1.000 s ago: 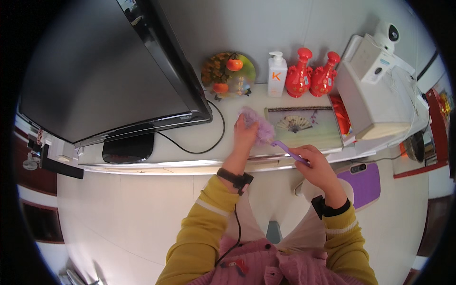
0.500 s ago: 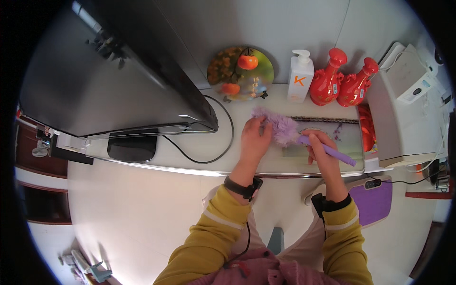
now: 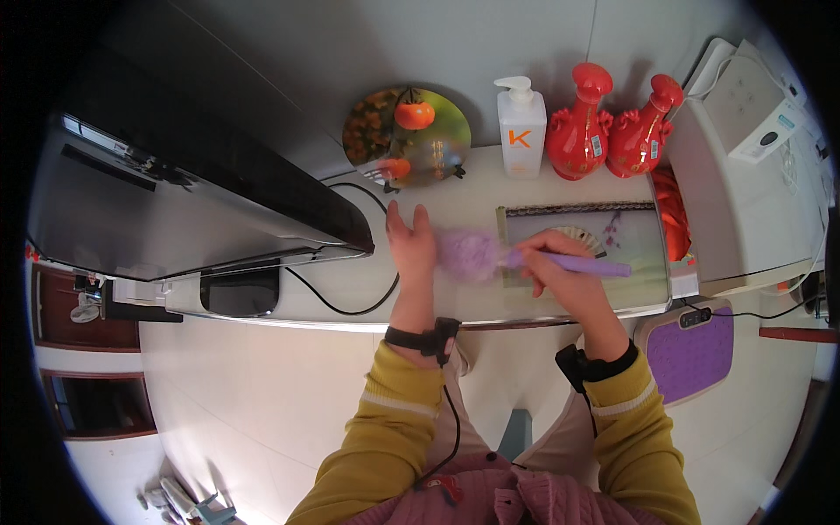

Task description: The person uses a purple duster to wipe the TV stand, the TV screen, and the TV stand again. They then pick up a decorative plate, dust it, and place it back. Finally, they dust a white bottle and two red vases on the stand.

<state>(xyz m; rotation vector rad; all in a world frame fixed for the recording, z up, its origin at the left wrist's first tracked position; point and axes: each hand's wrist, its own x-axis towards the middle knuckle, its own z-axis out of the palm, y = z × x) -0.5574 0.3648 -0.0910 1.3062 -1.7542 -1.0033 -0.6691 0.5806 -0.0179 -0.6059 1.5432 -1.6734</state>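
My right hand [image 3: 556, 261] grips the purple handle of a fluffy duster [image 3: 468, 255]. The duster's lilac head points left and looks smeared by motion over the white cabinet top [image 3: 477, 302]. Beside that head, my left hand [image 3: 411, 241] is raised with fingers apart and holds nothing. Its fingertips are close to the lower edge of a round decorative plate [image 3: 429, 140] that leans on the wall and bears a picture of orange persimmons. Under my right hand lies a flat pale panel [image 3: 626, 232] with a flower and fan pattern.
A black television [image 3: 289, 201] stands at the left, its black cable [image 3: 346, 308] looping over the cabinet top. Along the wall are a white pump bottle [image 3: 522, 131] and two red vases, one [image 3: 577, 131] left of the other [image 3: 643, 131]. A white box [image 3: 770, 131] sits at the right.
My left hand has come off the duster's head and moved left, its fingers spreading. My right hand has carried the duster left. The view has shifted somewhat.
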